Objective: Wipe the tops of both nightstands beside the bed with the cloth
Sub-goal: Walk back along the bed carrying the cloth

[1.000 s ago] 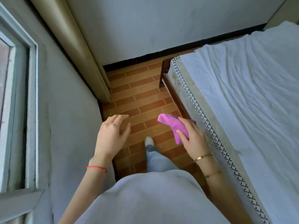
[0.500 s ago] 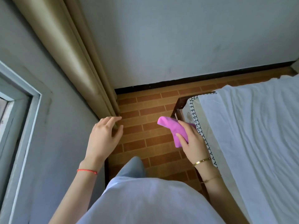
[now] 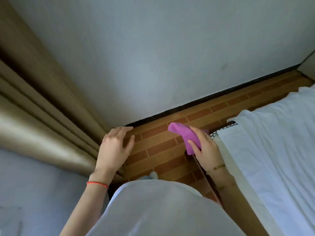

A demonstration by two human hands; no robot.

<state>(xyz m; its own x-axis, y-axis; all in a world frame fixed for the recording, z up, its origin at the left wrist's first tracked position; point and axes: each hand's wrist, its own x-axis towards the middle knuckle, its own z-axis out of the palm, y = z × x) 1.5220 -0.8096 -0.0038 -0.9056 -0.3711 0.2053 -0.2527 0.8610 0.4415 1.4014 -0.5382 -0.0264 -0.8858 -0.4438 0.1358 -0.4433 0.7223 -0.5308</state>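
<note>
While the person's pale grey top (image 3: 153,210) fills the bottom of the view, both hands are raised in front of it over the brick-patterned brown floor (image 3: 160,149). The left hand (image 3: 113,147) hangs with fingers loosely spread, holding nothing, close to the folds of the beige curtain (image 3: 42,123). The right hand (image 3: 204,147) grips the crumpled magenta cloth (image 3: 185,136), thumb and fingers curled round it, 1 loose end sticking up. Just beside that hand runs the bed with its wrinkled white sheet (image 3: 272,159) and patterned mattress edging. Beyond, a dark skirting strip meets the plain grey wall (image 3: 153,57). Neither of the 2 nightstands is in view, so no wiping can begin here. The gap between curtain and bed looks narrow; a foot or the trailing cloth could catch the bed frame corner while passing.
</note>
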